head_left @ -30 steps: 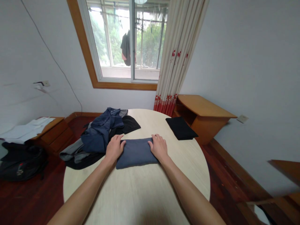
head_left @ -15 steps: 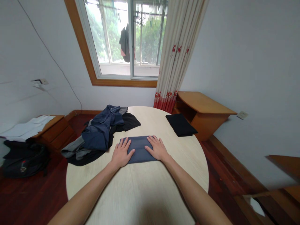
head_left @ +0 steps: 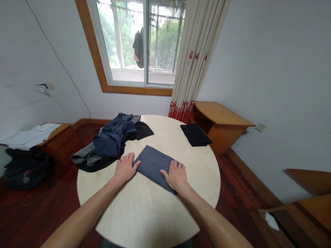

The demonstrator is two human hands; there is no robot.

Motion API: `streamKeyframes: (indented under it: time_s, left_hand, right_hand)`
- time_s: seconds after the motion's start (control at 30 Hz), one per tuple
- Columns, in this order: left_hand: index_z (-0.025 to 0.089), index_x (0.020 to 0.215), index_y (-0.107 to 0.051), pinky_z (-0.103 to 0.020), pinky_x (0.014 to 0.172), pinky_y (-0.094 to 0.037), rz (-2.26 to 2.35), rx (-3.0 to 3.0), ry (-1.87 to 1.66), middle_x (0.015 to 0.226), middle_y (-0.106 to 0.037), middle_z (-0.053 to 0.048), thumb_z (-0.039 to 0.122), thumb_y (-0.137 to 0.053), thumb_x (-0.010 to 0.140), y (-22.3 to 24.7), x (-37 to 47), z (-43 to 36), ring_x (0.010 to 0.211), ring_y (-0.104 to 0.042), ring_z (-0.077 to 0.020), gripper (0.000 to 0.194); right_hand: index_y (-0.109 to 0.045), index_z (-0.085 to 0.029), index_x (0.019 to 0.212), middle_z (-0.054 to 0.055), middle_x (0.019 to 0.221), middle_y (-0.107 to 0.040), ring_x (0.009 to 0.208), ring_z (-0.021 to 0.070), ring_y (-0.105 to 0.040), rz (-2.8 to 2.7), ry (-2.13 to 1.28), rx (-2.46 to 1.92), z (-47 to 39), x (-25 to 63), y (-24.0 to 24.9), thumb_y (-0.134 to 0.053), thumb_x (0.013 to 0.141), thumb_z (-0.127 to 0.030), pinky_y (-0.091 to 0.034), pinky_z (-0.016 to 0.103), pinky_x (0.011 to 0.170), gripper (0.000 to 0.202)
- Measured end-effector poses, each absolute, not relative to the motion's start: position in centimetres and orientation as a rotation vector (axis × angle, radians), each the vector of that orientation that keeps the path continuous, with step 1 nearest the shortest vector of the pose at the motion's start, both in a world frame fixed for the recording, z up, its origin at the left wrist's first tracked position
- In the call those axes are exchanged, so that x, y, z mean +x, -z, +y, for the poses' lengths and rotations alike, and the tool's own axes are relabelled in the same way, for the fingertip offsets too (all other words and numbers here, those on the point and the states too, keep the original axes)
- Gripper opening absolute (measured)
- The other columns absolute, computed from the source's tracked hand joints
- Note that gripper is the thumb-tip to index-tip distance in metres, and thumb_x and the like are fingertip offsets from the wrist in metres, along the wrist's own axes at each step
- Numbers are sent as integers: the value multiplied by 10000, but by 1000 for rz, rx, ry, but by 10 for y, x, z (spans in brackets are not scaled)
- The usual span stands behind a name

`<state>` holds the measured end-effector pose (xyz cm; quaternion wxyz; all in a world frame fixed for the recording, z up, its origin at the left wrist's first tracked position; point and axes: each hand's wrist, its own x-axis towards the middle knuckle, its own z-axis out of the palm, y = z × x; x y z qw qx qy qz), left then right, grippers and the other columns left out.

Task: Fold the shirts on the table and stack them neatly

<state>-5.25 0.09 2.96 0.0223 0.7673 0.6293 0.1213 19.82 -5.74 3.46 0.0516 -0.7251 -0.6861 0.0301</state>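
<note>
A dark grey-blue folded garment (head_left: 154, 164) lies flat on the round table, turned at an angle with its right end toward me. My left hand (head_left: 126, 167) rests at its left corner, fingers stretched on the tabletop and thumb touching the cloth edge. On the garment's right end lies my right hand (head_left: 176, 175), its fingers slightly bent over the cloth and the thumb spread apart on top. That hand covers part of the right edge. Neither hand lifts the garment.
On the pale round table (head_left: 144, 210), a loose heap of dark and grey clothes (head_left: 110, 141) lies at the left. A folded black garment (head_left: 196, 134) sits at the back right, near a wooden desk (head_left: 219, 115). A black bag (head_left: 27, 168) stands on the floor at left.
The folded garment has turned clockwise, its right end coming nearer to me. My left hand has slid off its top to the left corner; my right hand has moved slightly nearer.
</note>
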Motion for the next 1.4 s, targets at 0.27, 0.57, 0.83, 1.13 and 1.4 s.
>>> streamKeyframes:
  time_s: [0.27,0.57,0.83,1.13,1.4]
  left_hand:
    - [189,986,-675,-335,708,-408,1782,2018,-427,947,-718,-127,607,-444,920,-38,-46,-10,874,-660,-296,483]
    - [109,1133,-643,-297,654,-430,1493,1549,-906,697,-655,-14,448,-756,681,-15,-22,38,686,-623,-215,577]
    - [154,939,-645,-283,681,-488,963,1299,-1034,790,-675,-17,494,-813,631,-30,2,35,701,-620,-163,488]
    - [179,1191,-571,-392,923,-520,676,1138,-1038,1180,-687,-122,542,-829,682,-31,29,19,1025,-672,-254,676]
    - [165,1243,-581,-476,1003,-506,397,1103,-745,1161,-722,-151,442,-842,731,-3,107,2,1027,-711,-281,638]
  right_hand:
    - [-722,-162,1021,221,985,-735,886,342,-700,-2084,-173,-2148,-61,197,-71,-603,863,-593,-474,422,772,474]
    - [-436,-104,1432,231,1341,-591,1235,340,-584,-1920,-467,-2025,-10,205,-48,-690,819,-410,-459,410,989,731]
    - [-515,-120,1350,180,1304,-653,1194,313,-629,-1289,-1135,-1600,11,234,-24,-853,563,-305,-491,446,1011,876]
    - [-706,-158,980,119,1051,-765,957,299,-719,-1060,-1420,-1092,-6,264,-62,-908,525,-422,-552,457,917,564]
    - [-670,-186,977,65,955,-758,812,223,-688,-1038,-935,-1217,21,353,-97,-885,546,-454,-547,371,793,551]
